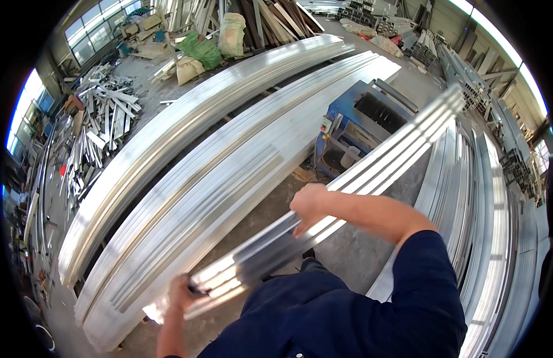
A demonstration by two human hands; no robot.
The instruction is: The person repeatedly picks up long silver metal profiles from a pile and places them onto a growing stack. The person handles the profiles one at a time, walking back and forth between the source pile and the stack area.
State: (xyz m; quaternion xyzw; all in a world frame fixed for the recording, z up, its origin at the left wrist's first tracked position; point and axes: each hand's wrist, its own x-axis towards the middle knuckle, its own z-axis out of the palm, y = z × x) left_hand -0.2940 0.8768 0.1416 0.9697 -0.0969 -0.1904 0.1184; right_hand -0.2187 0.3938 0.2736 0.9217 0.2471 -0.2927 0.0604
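Observation:
Several long silver metal profiles [384, 149] lie side by side across my front, slanting from the lower left up to the far right, slightly blurred. Near their close end my left hand [182, 292] is closed on the edge of the bundle. Farther along, my right hand [310, 206] reaches over and grips the profiles with bent fingers; part of its grip is hidden beneath them. On the left, beside the bundle, a wide stack of flat silver profiles [228, 173] stretches away from me.
A blue machine [363, 113] with a small switch box stands ahead. Another profile stack [193, 107] lies farther left, past it a heap of metal offcuts [106, 113]. More long profiles [485, 209] line the right side. Green and beige sacks [200, 51] sit at the back.

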